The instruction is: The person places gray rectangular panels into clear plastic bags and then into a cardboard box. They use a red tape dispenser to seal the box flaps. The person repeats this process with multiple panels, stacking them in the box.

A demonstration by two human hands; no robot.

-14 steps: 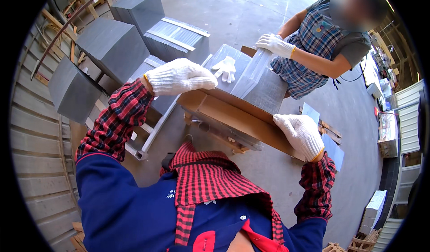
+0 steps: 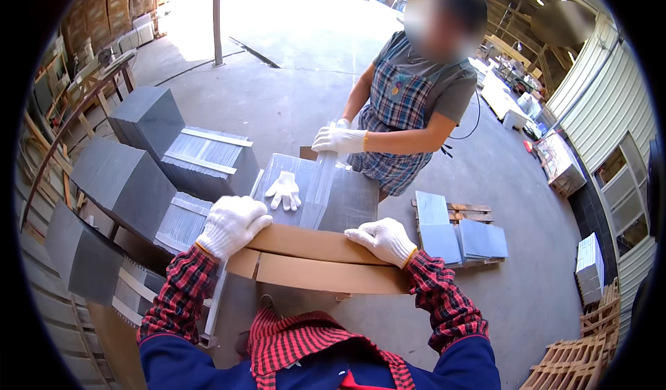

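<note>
Both my hands wear white knit gloves and grip a long brown folded cardboard piece [image 2: 326, 273] by its far edge. My left hand [image 2: 234, 227] is closed over its left end, and my right hand [image 2: 383, 241] pinches it toward the right. The cardboard lies level in front of me, with a fold running along its length. Just beyond it stands a grey stack [image 2: 352, 199] with clear plastic film [image 2: 320, 189] across its top. A loose white glove [image 2: 283, 191] rests on the stack's left part. Across from me, a co-worker's gloved hand [image 2: 338, 140] presses on the film's far end.
Several stacks of grey slabs [image 2: 121, 171] stand at the left, some topped with pale strips. Blue-grey slabs [image 2: 444, 241] lie on a wooden pallet [image 2: 468, 213] at the right. The co-worker [image 2: 402, 102] stands behind the wrapped stack. More pallets [image 2: 576, 355] sit at the lower right.
The view has tilted up. The cardboard went from a slant with its open inside showing to lying level against the stack. My hands stay on it and appear closer together.
</note>
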